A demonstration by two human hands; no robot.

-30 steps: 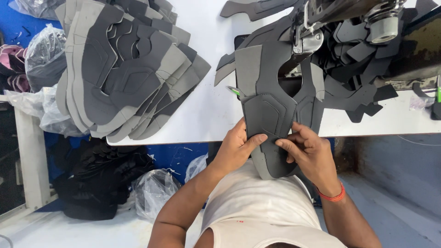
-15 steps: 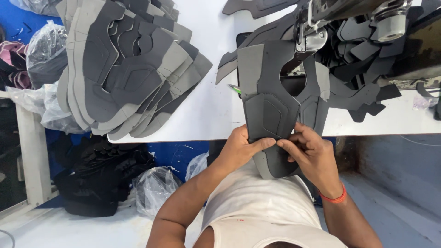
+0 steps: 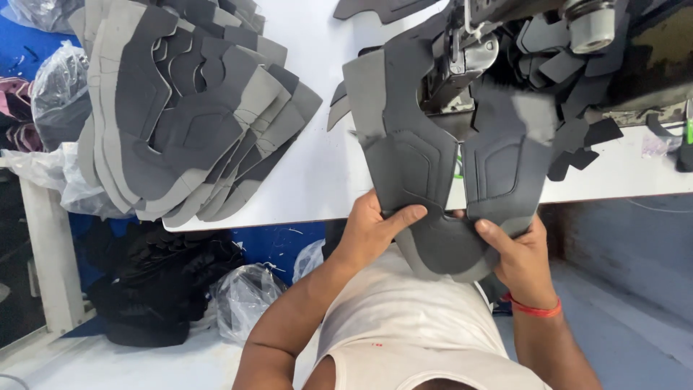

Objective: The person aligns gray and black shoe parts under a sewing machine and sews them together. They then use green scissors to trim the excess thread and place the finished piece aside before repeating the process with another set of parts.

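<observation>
Both hands, left hand (image 3: 372,235) and right hand (image 3: 521,256), are gripping the grey foam panel (image 3: 440,180) at the white table (image 3: 325,166) edge. Panel's far end is sitting under the sewing machine (image 3: 476,50); a stack of cut panels (image 3: 188,108) is waiting left of it.

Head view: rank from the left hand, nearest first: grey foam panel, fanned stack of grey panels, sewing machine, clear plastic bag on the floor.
From the left hand:
1. Grey foam panel, gripped at the table edge.
2. Clear plastic bag, on the floor, lower left.
3. Sewing machine and fanned stack of grey panels, upper right and upper left: too close to call.
</observation>
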